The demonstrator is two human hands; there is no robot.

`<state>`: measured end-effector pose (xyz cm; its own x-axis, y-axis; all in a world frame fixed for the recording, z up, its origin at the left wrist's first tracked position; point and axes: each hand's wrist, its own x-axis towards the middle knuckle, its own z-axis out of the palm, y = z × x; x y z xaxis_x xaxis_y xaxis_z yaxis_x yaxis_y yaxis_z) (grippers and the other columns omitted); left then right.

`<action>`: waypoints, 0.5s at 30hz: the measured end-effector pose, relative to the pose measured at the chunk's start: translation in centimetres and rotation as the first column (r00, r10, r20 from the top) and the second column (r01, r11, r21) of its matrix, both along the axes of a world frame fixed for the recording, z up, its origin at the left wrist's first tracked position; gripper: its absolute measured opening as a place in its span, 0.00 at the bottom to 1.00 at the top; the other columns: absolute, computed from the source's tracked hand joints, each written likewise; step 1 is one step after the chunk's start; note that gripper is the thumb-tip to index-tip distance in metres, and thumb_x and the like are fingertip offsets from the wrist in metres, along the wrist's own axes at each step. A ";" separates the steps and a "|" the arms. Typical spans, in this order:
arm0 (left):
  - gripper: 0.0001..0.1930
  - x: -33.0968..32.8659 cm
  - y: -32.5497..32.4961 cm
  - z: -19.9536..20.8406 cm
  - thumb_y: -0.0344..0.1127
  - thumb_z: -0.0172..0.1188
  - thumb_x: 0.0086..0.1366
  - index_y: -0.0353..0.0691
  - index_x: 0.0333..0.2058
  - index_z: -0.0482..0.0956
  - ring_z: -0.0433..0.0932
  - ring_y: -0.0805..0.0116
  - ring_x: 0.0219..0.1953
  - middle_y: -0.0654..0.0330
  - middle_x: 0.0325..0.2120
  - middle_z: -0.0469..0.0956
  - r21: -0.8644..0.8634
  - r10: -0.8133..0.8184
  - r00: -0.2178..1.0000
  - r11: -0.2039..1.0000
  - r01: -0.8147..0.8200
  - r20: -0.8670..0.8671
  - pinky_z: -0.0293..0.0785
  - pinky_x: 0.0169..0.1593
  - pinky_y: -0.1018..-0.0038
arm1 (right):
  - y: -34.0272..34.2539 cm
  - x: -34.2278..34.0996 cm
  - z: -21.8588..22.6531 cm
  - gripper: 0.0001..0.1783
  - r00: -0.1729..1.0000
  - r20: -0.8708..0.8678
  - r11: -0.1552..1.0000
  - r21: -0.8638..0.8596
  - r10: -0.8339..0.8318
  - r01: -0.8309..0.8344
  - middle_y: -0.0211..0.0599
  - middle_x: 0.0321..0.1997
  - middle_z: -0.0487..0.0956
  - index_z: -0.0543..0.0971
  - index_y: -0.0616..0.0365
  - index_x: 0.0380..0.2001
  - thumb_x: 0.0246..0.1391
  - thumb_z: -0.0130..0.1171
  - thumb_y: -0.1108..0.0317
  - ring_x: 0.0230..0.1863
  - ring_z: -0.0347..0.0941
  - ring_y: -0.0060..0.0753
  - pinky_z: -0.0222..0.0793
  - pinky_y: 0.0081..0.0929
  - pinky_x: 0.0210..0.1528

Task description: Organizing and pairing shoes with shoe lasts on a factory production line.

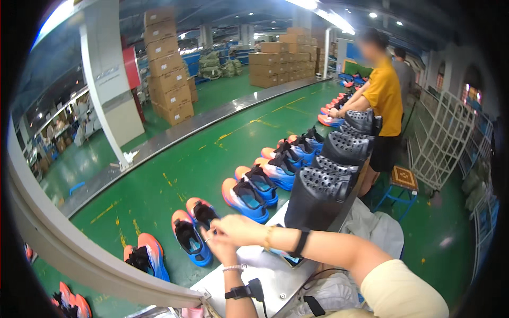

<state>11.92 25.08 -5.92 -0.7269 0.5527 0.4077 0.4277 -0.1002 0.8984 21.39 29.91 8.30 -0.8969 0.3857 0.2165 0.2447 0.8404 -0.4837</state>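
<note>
My left hand (221, 248) and my right hand (241, 229) meet fingertip to fingertip above the near edge of the green belt. The fingers of both are drawn together; anything pinched between them is too small or hidden to make out. Just past them lies a pair of orange and blue running shoes: the left shoe (191, 238) shows plainly, while the other shoe (201, 211) is partly covered by my hands. Another orange and blue pair (149, 254) rests to the left. Beyond my right hand several more such shoes (246, 200) line the belt's edge.
Black perforated bins (321, 193) stand along the bench on the right, next to a metal plate (270, 286). A white curved frame (79, 241) crosses the left foreground. Farther along, a person in a yellow shirt (384, 95) handles shoes. A stool (397, 185) stands on the floor.
</note>
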 end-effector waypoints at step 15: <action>0.04 6.2 7.6 6.7 0.25 0.57 0.62 0.33 0.35 0.78 0.79 0.60 0.29 0.54 0.26 0.79 0.058 -0.128 0.923 0.986 0.159 -0.363 0.75 0.34 0.68 | 0.8 28.5 11.9 0.35 0.664 -0.054 0.584 0.427 -0.746 0.690 0.52 0.20 0.78 0.75 0.65 0.27 0.55 0.52 0.35 0.26 0.79 0.54 0.74 0.44 0.30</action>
